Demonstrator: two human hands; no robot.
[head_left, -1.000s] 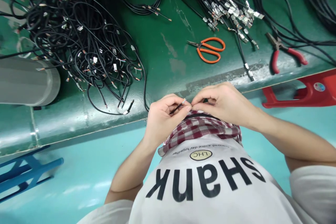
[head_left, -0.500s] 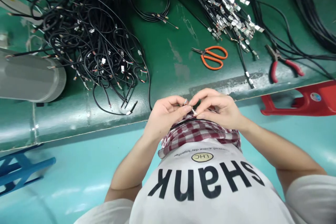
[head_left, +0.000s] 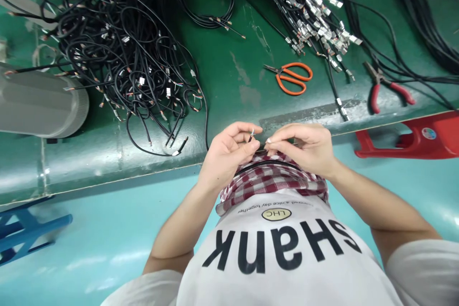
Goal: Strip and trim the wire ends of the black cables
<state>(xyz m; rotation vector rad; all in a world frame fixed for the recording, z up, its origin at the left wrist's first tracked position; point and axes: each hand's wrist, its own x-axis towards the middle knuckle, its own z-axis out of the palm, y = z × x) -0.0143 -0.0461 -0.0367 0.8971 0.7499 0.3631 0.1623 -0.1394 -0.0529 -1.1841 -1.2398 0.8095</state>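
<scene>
My left hand (head_left: pixel 226 154) is closed on the end of a black cable (head_left: pixel 250 138), whose short, splayed wire ends stick up between thumb and forefinger. Close beside it, thumb and forefinger of my right hand (head_left: pixel 304 147) pinch a tiny white piece (head_left: pixel 268 141), too small to name. A small gap separates the two hands. Both are at the table's front edge, above a red-and-white checked cloth (head_left: pixel 272 178) at my waist. A black cable runs from the table down toward my left hand; part of it is hidden.
A tangled heap of black cables (head_left: pixel 136 57) covers the table's left, beside a grey container (head_left: pixel 39 103). Orange-handled scissors (head_left: pixel 294 78) and red-handled pliers (head_left: pixel 380 81) lie to the right, below cables with metal-coloured ends (head_left: pixel 315 16). A red stool (head_left: pixel 423 138) stands below the edge.
My hands have drawn slightly apart. The white piece has come away from the cable end with my right hand, and the wire ends in my left hand now show more clearly.
</scene>
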